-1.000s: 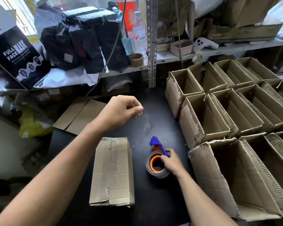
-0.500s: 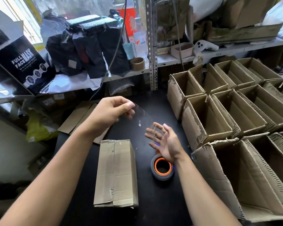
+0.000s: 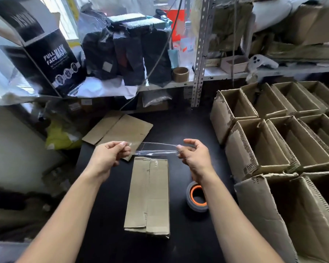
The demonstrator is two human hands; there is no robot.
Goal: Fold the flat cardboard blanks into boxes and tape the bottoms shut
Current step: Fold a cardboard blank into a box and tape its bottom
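A folded cardboard box [image 3: 148,194] lies on the black table [image 3: 182,130] with its closed flaps facing up. Just above its far end a strip of clear tape [image 3: 156,149] is stretched level between my hands. My left hand [image 3: 110,154] pinches the strip's left end. My right hand [image 3: 193,154] pinches the right end. A tape roll with an orange core [image 3: 197,198] lies flat on the table to the right of the box, under my right forearm.
Several open-topped cardboard boxes [image 3: 277,145] crowd the table's right side. Flat cardboard blanks [image 3: 120,128] lie at the back left. A metal shelf [image 3: 198,54] behind holds black bags, a "Full Face Mask" carton [image 3: 51,59] and an empty tape core [image 3: 180,74].
My right hand left the tape roll, rose and took the free end of the strip. My left hand came down and left, so the tape now spans both hands above the box.
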